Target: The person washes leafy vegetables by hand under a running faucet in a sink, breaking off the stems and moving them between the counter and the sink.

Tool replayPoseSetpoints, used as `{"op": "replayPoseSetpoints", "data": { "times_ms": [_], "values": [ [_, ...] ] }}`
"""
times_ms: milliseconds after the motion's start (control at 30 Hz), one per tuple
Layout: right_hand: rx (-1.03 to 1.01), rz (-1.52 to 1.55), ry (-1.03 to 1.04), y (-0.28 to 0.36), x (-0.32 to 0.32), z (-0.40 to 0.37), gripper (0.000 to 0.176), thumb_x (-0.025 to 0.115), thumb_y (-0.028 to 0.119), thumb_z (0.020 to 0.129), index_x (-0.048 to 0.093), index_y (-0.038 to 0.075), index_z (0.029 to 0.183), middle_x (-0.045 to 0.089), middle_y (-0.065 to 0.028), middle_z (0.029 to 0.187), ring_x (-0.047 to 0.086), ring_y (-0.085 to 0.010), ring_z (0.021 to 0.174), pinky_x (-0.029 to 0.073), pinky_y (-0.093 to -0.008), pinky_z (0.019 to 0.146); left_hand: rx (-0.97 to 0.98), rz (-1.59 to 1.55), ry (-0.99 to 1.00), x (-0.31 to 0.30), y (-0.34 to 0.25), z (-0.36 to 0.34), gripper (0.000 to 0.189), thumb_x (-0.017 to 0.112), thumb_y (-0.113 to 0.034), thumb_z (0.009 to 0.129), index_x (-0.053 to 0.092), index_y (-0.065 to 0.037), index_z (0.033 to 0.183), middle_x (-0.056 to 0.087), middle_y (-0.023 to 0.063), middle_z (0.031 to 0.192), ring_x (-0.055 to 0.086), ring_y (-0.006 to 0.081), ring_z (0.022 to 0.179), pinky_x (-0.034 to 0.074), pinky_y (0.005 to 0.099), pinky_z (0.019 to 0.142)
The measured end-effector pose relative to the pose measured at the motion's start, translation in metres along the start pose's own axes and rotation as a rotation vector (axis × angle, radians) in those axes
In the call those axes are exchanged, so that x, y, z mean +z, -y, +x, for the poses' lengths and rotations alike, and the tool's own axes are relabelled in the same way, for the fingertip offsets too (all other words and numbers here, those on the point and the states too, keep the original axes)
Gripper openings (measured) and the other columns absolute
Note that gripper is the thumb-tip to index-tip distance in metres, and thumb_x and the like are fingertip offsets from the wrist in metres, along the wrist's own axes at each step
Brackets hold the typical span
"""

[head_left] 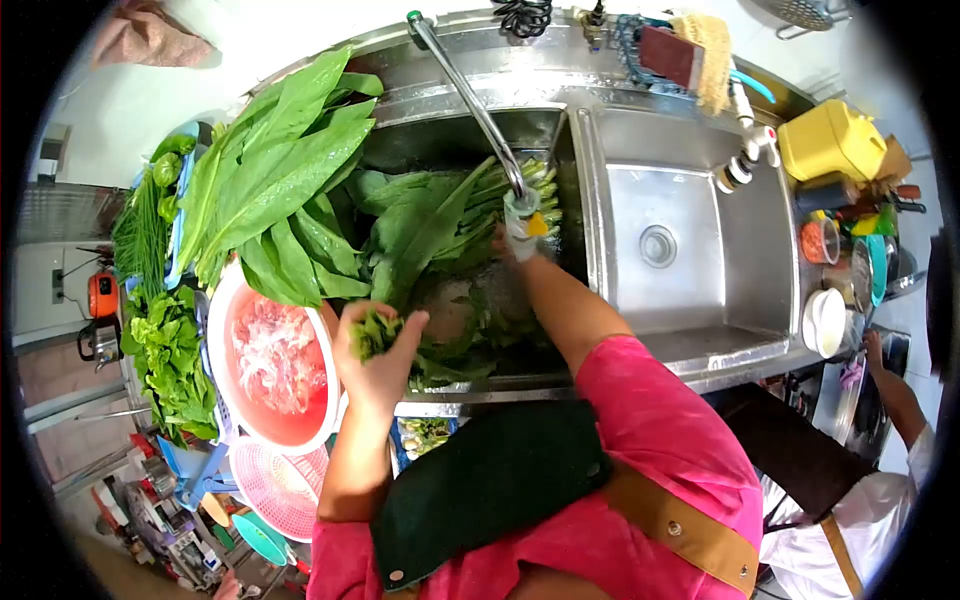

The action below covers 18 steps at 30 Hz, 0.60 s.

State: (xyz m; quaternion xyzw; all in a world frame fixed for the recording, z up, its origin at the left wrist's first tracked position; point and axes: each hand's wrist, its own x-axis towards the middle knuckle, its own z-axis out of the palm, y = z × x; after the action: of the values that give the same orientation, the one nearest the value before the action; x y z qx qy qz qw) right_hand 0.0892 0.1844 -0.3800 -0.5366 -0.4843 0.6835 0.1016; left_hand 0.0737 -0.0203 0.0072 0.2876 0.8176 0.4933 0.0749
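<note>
My left hand (pixel 378 362) is closed around a small bunch of green leaves (pixel 376 332) at the near left edge of the left sink basin (pixel 568 190). My right arm reaches into that basin. My right hand (pixel 510 246) is beside the faucet's spout end (pixel 522 208), partly covered by it and blurred, so its fingers cannot be made out. Long-stemmed leafy greens (pixel 425 215) fill the back of the basin. Water with loose leaves in it lies nearer me. Large broad leaves (pixel 290 150) are piled over the basin's left rim.
A pink-white basin (pixel 222 350) holding pale pink, wet-looking food stands left of the sink. Beyond it are leafy greens (pixel 170 360) and a pink colander (pixel 275 490). A second basin (pixel 690 290) and a yellow jug (pixel 832 140) are to the right. Another person's arm (pixel 895 395) shows at far right.
</note>
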Motion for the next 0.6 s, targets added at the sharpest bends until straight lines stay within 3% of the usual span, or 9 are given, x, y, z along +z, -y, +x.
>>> {"op": "replayPoseSetpoints", "data": {
  "times_ms": [33, 100, 267, 367, 467, 533, 600],
  "values": [
    [0.006, -0.034, -0.037, 0.003, 0.011, 0.005, 0.032, 0.060, 0.013, 0.071, 0.048, 0.005, 0.099, 0.055, -0.0096, 0.086, 0.054, -0.0220, 0.073, 0.045, -0.0360, 0.059, -0.056, 0.022, 0.041, -0.002, 0.009, -0.005, 0.029, 0.073, 0.000, 0.061, 0.048, -0.004, 0.076, 0.050, 0.0018, 0.068, 0.045, 0.0067, 0.060, 0.038, 0.0189, 0.054],
    [0.015, -0.100, -0.066, 0.009, 0.026, 0.015, 0.030, 0.059, 0.011, 0.071, 0.047, 0.005, 0.097, 0.054, -0.0090, 0.083, 0.054, -0.0210, 0.069, 0.044, -0.0344, 0.055, 0.056, -0.030, 0.038, -0.001, 0.028, -0.011, 0.027, 0.071, 0.002, 0.061, 0.047, -0.003, 0.074, 0.050, 0.0037, 0.067, 0.046, 0.0089, 0.059, 0.039, 0.0209, 0.054],
    [-0.031, -0.234, -0.004, 0.033, 0.018, -0.001, 0.023, 0.058, 0.008, 0.072, 0.045, 0.005, 0.091, 0.051, -0.0077, 0.075, 0.052, -0.0185, 0.059, 0.041, -0.0303, 0.047, -0.009, 0.003, 0.179, -0.002, 0.047, -0.018, 0.022, 0.065, 0.007, 0.063, 0.048, -0.002, 0.074, 0.051, 0.0066, 0.071, 0.048, 0.0131, 0.063, 0.040, 0.0230, 0.058],
    [-0.128, -0.202, 0.046, 0.064, -0.021, -0.049, 0.020, 0.057, 0.005, 0.073, 0.044, 0.004, 0.087, 0.050, -0.0069, 0.070, 0.051, -0.0169, 0.053, 0.039, -0.0279, 0.042, 0.073, 0.031, 0.368, 0.011, 0.060, -0.015, 0.020, 0.064, 0.005, 0.064, 0.052, -0.003, 0.078, 0.056, 0.0090, 0.080, 0.056, 0.0187, 0.076, 0.043, 0.0269, 0.069],
    [-0.131, -0.090, 0.120, 0.095, -0.074, -0.128, 0.017, 0.056, 0.003, 0.073, 0.043, 0.004, 0.084, 0.049, -0.0062, 0.066, 0.050, -0.0154, 0.047, 0.037, -0.0255, 0.037, -0.008, 0.112, 0.591, 0.051, 0.081, -0.015, 0.018, 0.062, -0.006, 0.069, 0.057, -0.005, 0.087, 0.058, 0.0084, 0.089, 0.056, 0.0263, 0.084, 0.043, 0.0294, 0.074],
    [-0.116, 0.093, 0.177, 0.118, -0.093, -0.180, 0.019, 0.055, -0.004, 0.073, 0.038, 0.007, 0.076, 0.047, -0.0048, 0.063, 0.050, -0.0136, 0.047, 0.036, -0.0241, 0.035, 0.028, 0.145, 0.587, 0.089, 0.084, -0.013, 0.027, 0.061, -0.009, 0.071, 0.057, -0.008, 0.097, 0.056, 0.0093, 0.098, 0.054, 0.0286, 0.090, 0.043, 0.0316, 0.078],
    [-0.098, -0.043, 0.175, 0.132, -0.101, -0.212, 0.013, 0.059, 0.007, 0.076, 0.047, 0.008, 0.080, 0.052, -0.0014, 0.067, 0.055, -0.0100, 0.056, 0.041, -0.0195, 0.043, 0.094, 0.149, 0.602, 0.129, 0.103, -0.012, 0.032, 0.060, -0.011, 0.071, 0.056, -0.013, 0.103, 0.051, 0.0098, 0.108, 0.051, 0.0281, 0.096, 0.042, 0.0330, 0.079]
  ]
}}
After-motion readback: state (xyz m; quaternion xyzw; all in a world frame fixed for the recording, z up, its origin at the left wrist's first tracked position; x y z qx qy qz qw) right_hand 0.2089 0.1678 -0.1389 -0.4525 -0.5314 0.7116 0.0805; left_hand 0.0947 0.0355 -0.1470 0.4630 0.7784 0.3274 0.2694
